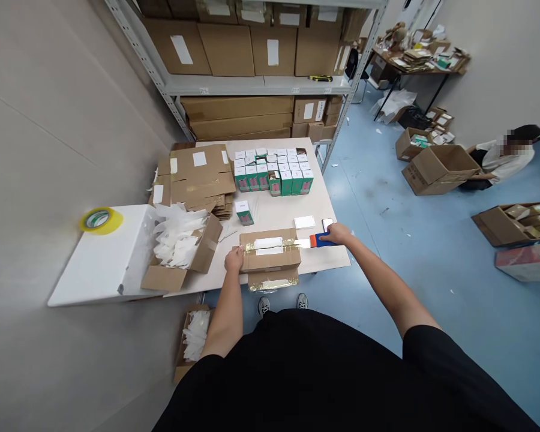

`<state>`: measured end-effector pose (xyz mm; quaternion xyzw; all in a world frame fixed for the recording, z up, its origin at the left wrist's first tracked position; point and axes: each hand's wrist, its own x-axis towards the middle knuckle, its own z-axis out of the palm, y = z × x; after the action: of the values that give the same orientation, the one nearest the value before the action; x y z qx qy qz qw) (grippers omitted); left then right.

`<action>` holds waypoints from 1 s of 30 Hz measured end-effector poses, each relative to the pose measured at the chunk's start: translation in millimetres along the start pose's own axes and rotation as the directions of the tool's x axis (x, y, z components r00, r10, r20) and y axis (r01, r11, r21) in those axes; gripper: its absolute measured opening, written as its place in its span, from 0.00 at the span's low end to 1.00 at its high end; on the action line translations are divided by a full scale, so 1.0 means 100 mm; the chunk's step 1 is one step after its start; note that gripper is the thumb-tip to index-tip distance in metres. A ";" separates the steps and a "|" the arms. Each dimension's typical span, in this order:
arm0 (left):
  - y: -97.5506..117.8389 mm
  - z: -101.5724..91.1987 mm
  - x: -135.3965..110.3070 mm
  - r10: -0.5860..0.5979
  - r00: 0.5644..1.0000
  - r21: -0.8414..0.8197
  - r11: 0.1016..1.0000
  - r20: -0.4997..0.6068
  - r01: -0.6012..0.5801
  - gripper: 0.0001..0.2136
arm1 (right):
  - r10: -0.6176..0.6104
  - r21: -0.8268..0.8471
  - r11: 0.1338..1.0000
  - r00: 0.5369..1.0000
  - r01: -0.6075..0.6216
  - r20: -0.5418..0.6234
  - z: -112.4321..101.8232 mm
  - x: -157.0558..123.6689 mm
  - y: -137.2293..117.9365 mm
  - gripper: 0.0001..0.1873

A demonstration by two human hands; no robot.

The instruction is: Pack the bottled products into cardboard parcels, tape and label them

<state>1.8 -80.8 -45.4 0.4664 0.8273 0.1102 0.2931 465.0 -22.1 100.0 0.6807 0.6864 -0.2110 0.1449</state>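
A long cardboard box (274, 259) with tape and white labels along its top seam lies near the table's front edge. At its left end, my left hand (234, 259) grips the corner with fingers closed. My right hand (336, 233) is closed round a blue-and-orange handled tool (323, 240) with a pale flat blade, whose tip reaches the right end of the taped seam. A taped flap (273, 279) hangs below the box at the table edge. Beyond the tool lie a white card (304, 222) and a phone-like object (327, 224).
Green-and-white cartons (291, 182) stand in rows behind, with a single carton (243, 213) nearer. Flattened cardboard (200, 171) and an open box of white packaging (204, 255) are at left. Yellow tape (101, 221) rests on a white surface. A person (508, 156) sits at right.
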 end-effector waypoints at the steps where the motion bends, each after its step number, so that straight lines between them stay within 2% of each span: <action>1: 0.01 0.00 0.00 -0.006 1.000 -0.002 1.000 -0.006 0.006 0.22 | -0.002 0.004 1.000 1.000 0.002 -0.002 0.00 0.00 0.01 0.26; 10: 0.03 -0.03 -0.03 -0.016 1.000 -0.015 1.000 0.001 0.016 0.20 | -0.010 -0.045 0.999 1.000 0.009 -0.008 0.05 0.08 -0.07 0.26; 15: 0.02 0.00 -0.03 -0.021 1.000 -0.030 0.999 -0.009 0.021 0.20 | 0.018 -0.094 0.995 0.999 -0.021 -0.027 0.23 0.03 -0.17 0.27; 18: 0.04 0.01 -0.05 -0.022 1.000 -0.001 1.000 -0.008 0.022 0.22 | 0.050 -0.073 0.996 0.997 -0.055 -0.058 0.52 -0.05 -0.24 0.28; 23: 0.06 0.01 -0.07 -0.015 1.000 0.015 1.000 -0.005 0.015 0.22 | 0.110 -0.008 0.994 0.984 -0.113 -0.136 1.17 -0.24 -0.32 0.27; 27: 0.06 -0.01 -0.09 -0.001 1.000 0.025 1.000 -0.009 0.002 0.22 | 0.219 0.044 0.976 0.970 -0.215 -0.102 1.61 -0.36 -0.18 0.22; 30: 0.07 -0.01 -0.11 -0.013 1.000 0.042 0.999 -0.003 0.013 0.23 | 0.226 0.142 0.970 0.947 -0.197 -0.227 1.87 -0.37 0.00 0.21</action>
<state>10.1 -86.3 -37.0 0.4670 0.8328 0.0916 0.2826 449.7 -145.0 -44.6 0.7783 0.6082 -0.1499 0.0419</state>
